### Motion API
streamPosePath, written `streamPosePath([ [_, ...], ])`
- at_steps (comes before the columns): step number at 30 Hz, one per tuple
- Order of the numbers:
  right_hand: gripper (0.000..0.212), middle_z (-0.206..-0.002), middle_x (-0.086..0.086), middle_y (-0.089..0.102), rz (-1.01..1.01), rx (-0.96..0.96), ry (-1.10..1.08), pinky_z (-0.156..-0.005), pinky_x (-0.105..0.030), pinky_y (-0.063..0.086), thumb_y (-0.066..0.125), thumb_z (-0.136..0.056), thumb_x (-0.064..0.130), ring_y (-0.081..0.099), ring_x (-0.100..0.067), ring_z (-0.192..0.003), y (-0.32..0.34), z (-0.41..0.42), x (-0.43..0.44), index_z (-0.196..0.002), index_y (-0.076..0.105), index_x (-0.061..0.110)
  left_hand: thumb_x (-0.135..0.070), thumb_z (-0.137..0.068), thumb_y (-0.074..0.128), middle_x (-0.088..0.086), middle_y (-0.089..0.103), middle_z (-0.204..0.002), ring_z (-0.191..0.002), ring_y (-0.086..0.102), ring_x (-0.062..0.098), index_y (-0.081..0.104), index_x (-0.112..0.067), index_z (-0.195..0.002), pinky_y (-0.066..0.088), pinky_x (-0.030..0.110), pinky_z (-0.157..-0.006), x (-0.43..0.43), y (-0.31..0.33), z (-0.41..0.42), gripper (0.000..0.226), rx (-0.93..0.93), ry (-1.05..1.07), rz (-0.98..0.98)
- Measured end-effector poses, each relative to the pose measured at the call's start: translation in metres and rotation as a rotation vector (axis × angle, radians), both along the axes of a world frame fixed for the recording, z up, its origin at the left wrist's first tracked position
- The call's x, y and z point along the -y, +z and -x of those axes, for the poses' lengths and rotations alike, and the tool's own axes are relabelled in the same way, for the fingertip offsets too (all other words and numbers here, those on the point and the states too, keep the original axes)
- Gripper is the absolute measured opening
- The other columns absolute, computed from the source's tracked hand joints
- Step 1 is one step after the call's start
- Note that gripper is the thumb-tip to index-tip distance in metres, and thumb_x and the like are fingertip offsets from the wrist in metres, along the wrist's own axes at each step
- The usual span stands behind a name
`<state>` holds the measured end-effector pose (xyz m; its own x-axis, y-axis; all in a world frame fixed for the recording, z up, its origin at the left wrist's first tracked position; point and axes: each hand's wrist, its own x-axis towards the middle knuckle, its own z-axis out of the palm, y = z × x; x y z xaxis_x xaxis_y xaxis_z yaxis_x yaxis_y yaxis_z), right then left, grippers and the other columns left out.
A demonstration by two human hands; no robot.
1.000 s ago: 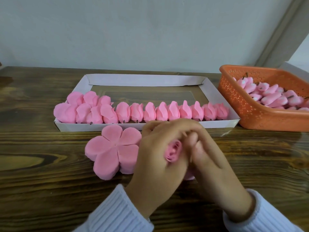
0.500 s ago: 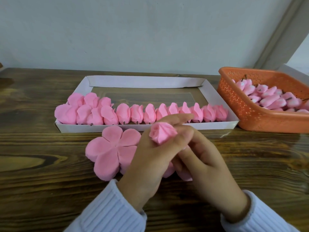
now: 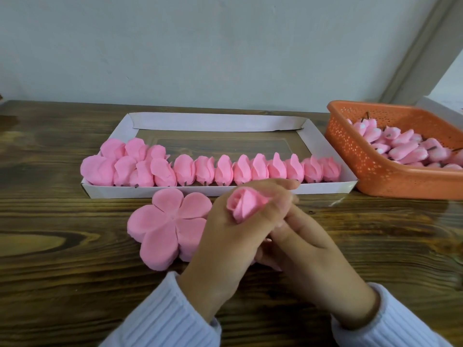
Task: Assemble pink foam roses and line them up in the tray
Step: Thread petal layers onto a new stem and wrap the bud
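Observation:
My left hand [image 3: 225, 236] grips a small pink foam rose [image 3: 244, 204] between thumb and fingers, held just in front of the white tray [image 3: 325, 146]. My right hand [image 3: 310, 249] lies under and beside the left hand, fingers loosely curled, with a bit of pink foam showing beneath it. A row of several finished pink roses [image 3: 253, 169] lines the tray's near edge, with a looser cluster [image 3: 125, 161] at its left end. A stack of flat five-petal foam pieces [image 3: 167, 224] rests on the table left of my hands.
An orange perforated basket [image 3: 350, 146] at the right holds several pink foam buds [image 3: 400, 149] with dark stems. The dark wooden table [image 3: 62, 271] runs to a pale wall behind. The tray's far half shows bare floor.
My left hand has lifted the rose from between both hands up toward the tray's near edge. The right hand has let go of it and stayed low.

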<state>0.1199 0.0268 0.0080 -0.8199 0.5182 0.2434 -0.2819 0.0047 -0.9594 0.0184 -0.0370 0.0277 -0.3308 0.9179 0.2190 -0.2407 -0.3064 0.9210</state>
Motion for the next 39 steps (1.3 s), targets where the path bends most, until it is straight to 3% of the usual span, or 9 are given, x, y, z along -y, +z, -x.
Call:
streamPosePath([
  [5, 0.050, -0.081, -0.010, 0.056, 0.126, 0.030, 0.120, -0.065, -0.033, 0.038, 0.056, -0.091, 0.049, 0.051, -0.016, -0.072, -0.001, -0.003, -0.002, -0.098, 0.056, -0.001, -0.046, -0.075, 0.060, -0.014, 0.071, -0.084, -0.058, 0.065, 0.004, 0.075, -0.038, -0.083, 0.046, 0.023, -0.039, 0.004, 0.002, 0.003, 0.019, -0.189, -0.030, 0.001],
  [10, 0.044, -0.068, 0.001, 0.060, 0.160, 0.063, 0.214, -0.055, -0.022, 0.040, 0.050, -0.095, 0.039, 0.053, -0.011, -0.061, 0.006, -0.004, -0.002, -0.087, 0.054, -0.004, -0.034, -0.086, 0.056, -0.009, 0.070, -0.107, -0.043, 0.059, 0.000, 0.074, -0.025, -0.081, 0.047, 0.029, -0.030, 0.007, 0.006, 0.009, 0.021, -0.329, -0.069, -0.130],
  [13, 0.040, -0.069, -0.003, 0.065, 0.156, 0.073, 0.192, -0.049, -0.017, 0.039, 0.052, -0.096, 0.042, 0.056, -0.010, -0.057, 0.015, -0.002, -0.001, -0.087, 0.061, 0.004, -0.043, -0.084, 0.063, 0.004, 0.072, -0.079, -0.037, 0.054, 0.004, 0.070, -0.015, -0.069, 0.049, 0.041, -0.037, 0.005, 0.006, 0.010, 0.034, -0.140, -0.097, -0.124],
  [15, 0.028, -0.070, -0.009, 0.065, 0.055, 0.154, 0.041, -0.048, -0.016, 0.040, 0.046, -0.098, 0.028, 0.057, -0.011, -0.055, 0.025, -0.002, -0.006, -0.090, 0.060, 0.005, -0.053, -0.078, 0.069, 0.007, 0.069, -0.076, -0.061, 0.064, 0.014, 0.066, -0.020, -0.055, 0.051, 0.045, -0.066, 0.003, 0.008, 0.016, 0.039, 0.117, -0.059, -0.146],
  [17, 0.021, -0.071, -0.007, 0.066, -0.177, 0.276, -0.141, -0.053, -0.014, 0.044, 0.048, -0.099, 0.017, 0.060, -0.010, -0.061, 0.036, 0.000, -0.015, -0.090, 0.063, 0.006, -0.046, -0.082, 0.064, -0.007, 0.068, -0.073, -0.084, 0.068, 0.013, 0.061, -0.023, -0.047, 0.046, 0.038, -0.084, 0.001, 0.012, 0.027, 0.042, 0.345, 0.069, -0.168],
  [22, 0.010, -0.077, 0.009, 0.065, -0.823, 0.584, -0.361, -0.068, -0.014, 0.046, 0.060, -0.091, 0.014, 0.059, -0.005, -0.075, 0.049, 0.029, -0.026, -0.087, 0.068, 0.018, -0.034, -0.075, 0.065, -0.010, 0.057, -0.062, -0.079, 0.070, 0.013, 0.046, -0.022, -0.048, 0.044, 0.036, -0.092, -0.003, 0.017, 0.053, 0.035, 0.872, 0.325, -0.166],
  [26, 0.017, -0.096, -0.001, 0.066, -1.014, 0.707, -0.353, -0.078, -0.036, 0.050, 0.058, -0.090, 0.020, 0.060, -0.019, -0.091, 0.044, 0.064, -0.017, -0.102, 0.070, 0.020, -0.033, -0.087, 0.062, -0.011, 0.056, -0.061, -0.073, 0.068, 0.013, 0.045, -0.022, -0.057, 0.047, 0.033, -0.079, -0.004, 0.011, 0.064, 0.036, 0.929, 0.418, -0.157],
  [34, 0.004, -0.082, 0.002, 0.045, -1.139, 0.719, -0.330, -0.059, -0.030, 0.020, 0.054, -0.090, 0.019, 0.044, -0.021, -0.080, 0.028, 0.089, -0.010, -0.089, 0.055, 0.016, -0.035, -0.088, 0.062, -0.010, 0.056, -0.058, -0.063, 0.065, 0.012, 0.045, -0.022, -0.054, 0.045, 0.031, -0.076, -0.006, 0.009, 0.068, 0.040, 0.991, 0.424, -0.152],
  [39, 0.011, -0.092, -0.006, 0.065, -1.147, 0.700, -0.360, -0.062, -0.035, 0.036, 0.056, -0.086, 0.018, 0.057, -0.027, -0.086, 0.022, 0.089, -0.012, -0.095, 0.060, 0.014, -0.035, -0.088, 0.062, -0.010, 0.056, -0.058, -0.059, 0.063, 0.011, 0.046, -0.021, -0.054, 0.044, 0.030, -0.076, -0.008, 0.008, 0.067, 0.039, 0.981, 0.421, -0.155],
])
